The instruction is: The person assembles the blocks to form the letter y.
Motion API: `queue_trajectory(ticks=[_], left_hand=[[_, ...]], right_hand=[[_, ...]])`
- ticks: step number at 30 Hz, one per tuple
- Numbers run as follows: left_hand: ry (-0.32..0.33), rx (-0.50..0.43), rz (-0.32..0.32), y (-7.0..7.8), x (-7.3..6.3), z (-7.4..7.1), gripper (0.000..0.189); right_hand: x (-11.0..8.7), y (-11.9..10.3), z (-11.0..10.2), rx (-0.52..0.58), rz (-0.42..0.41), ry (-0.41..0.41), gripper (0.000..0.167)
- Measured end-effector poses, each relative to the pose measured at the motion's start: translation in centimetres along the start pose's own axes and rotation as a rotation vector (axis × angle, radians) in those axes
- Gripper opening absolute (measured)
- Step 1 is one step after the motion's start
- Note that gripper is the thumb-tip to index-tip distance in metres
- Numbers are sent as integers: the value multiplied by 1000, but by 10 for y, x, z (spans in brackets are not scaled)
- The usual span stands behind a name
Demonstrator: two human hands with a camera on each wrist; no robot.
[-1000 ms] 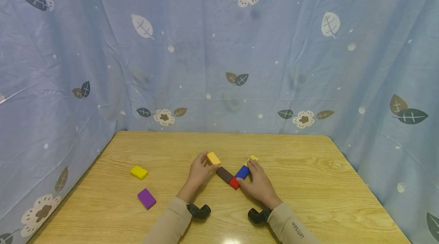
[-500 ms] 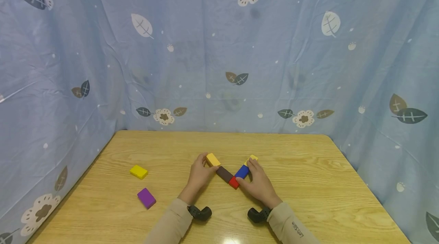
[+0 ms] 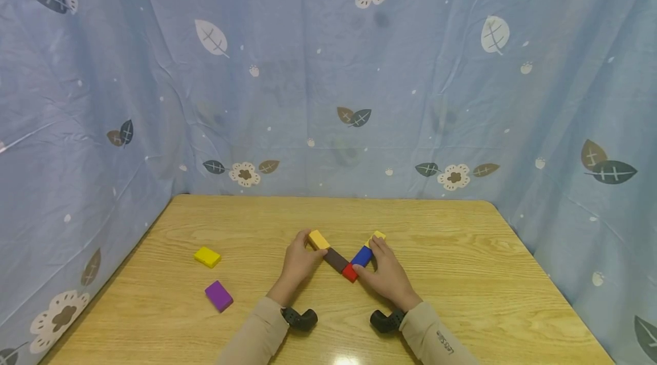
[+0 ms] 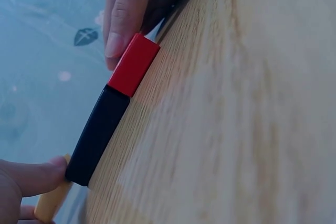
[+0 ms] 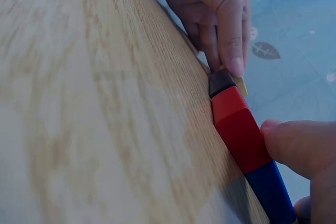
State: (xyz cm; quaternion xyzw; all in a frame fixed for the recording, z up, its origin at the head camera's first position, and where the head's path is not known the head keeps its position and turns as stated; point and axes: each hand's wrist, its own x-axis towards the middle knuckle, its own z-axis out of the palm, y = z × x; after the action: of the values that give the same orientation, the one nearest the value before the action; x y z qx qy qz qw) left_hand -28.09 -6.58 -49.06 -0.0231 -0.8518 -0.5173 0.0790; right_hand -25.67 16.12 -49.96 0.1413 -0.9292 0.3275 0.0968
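Observation:
Several rectangular blocks form a V on the table. My left hand (image 3: 299,261) pinches an orange-yellow block (image 3: 319,239) at the V's left tip, thumb at its joint with a dark brown block (image 3: 336,260). A red block (image 3: 350,272) makes the corner at the bottom. From there a blue block (image 3: 362,256) runs up the right arm to a yellow block (image 3: 378,235), partly hidden by fingers. My right hand (image 3: 386,276) holds this arm, its thumb against the red block (image 5: 241,135) near the blue one and its fingertips over the yellow one.
Off to the left on the wooden table (image 3: 462,291) lie another yellow block (image 3: 207,257) and a purple block (image 3: 219,296). A blue patterned curtain (image 3: 287,97) surrounds the table's back and sides. Both wrists carry black cameras (image 3: 300,319).
My left hand has shifted the orange-yellow block slightly, so that it now lines up end to end with the dark brown block. The right hand has stayed in place.

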Motion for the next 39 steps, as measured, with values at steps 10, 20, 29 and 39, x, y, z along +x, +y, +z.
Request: queue_trajectory(ticks=[10,20,29,39], left_hand=[[-6,105,39,3,-1,-3,66],[-9,129,58,6,3,-3,58],[20,214,44,6,6,2,54],[2,198,53,5,4,-3,53]], right_hand=[[1,0,0,2,4,-5,81],[1,0,-1,2,12,-10,82],[0,0,1,-6,19,-20,83],[0,-1,-1,-11,-6,1,82]])
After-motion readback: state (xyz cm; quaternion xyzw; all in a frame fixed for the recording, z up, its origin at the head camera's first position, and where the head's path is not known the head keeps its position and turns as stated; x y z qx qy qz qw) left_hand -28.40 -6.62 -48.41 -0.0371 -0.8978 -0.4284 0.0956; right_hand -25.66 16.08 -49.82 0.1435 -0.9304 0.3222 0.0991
